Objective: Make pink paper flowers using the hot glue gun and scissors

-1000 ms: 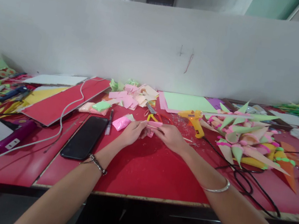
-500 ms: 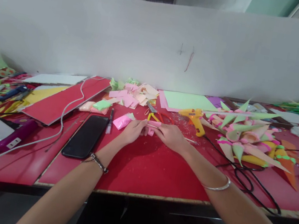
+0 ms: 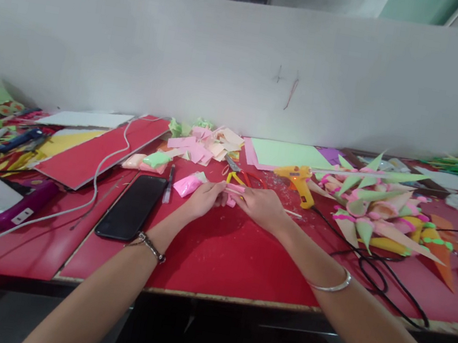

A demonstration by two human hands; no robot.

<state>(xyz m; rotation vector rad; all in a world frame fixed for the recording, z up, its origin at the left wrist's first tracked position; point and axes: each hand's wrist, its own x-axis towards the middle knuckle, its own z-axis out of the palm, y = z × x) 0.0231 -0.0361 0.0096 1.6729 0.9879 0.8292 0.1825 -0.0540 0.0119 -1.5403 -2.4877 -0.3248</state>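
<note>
Close together over the red table, both hands pinch a small piece of pink paper. My left hand holds its left end with the fingers curled. My right hand has its fingers closed on the right end; its palm side is hidden. Just left of my left hand lies a bag of pink clay. Scissors with red and yellow handles lie right behind the hands. A thin white stick lies beside my right hand.
A black phone and a pen lie left. Right are a yellow glue gun, its black cable and a pile of paper cones. Paper scraps lie behind; a purple power strip is far left.
Both hands stay on the pink paper, with only a slight shift of the fingers. The camera view has moved a little.
</note>
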